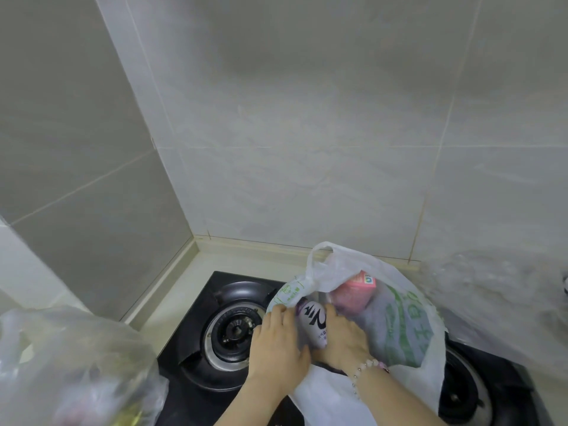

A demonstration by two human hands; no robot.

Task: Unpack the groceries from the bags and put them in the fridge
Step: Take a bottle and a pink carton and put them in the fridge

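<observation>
At 8 o'clock sags a crinkly clear bag (76,364). On the glossy black hob (196,327) at 6 o'clock, the left hand (276,342) pinches the thin white bag (402,321) by its rim. Inside, the right hand (344,336) curls its fingers around a smooth rounded bottle (313,324), with a boxy pink carton (356,293) at its 1 o'clock.

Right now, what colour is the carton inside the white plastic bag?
The carton is pink, seen best in the head view.

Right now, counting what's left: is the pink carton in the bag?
In: the pink carton sits inside the open white bag.
</observation>
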